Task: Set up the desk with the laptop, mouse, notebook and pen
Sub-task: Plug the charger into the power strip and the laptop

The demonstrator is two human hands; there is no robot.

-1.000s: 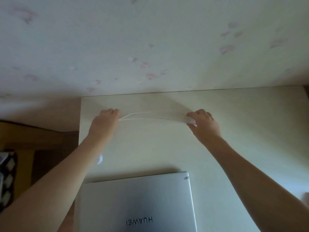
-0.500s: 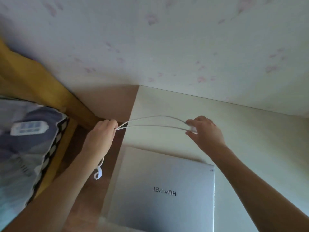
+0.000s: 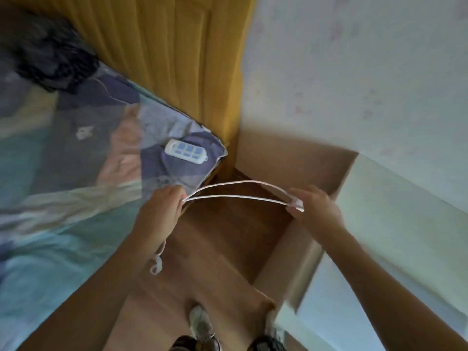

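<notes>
The view has swung away from the bench [image 3: 395, 224], now at 3 o'clock, toward the bed [image 3: 63, 198] at 9 o'clock. Left hand [image 3: 162, 211] and right hand [image 3: 314, 209] each pinch the white cable [image 3: 235, 196]. Laptop is out of view; mouse, notebook and pen unseen, probably still to come.

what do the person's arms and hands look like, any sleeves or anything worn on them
Both forearms are bare from hand to frame edge: no sleeves, gloves, watch or bracelet in view. No rings show on the left hand or the right hand, though motion blur softens the fingers, so small details cannot be ruled out.
</notes>
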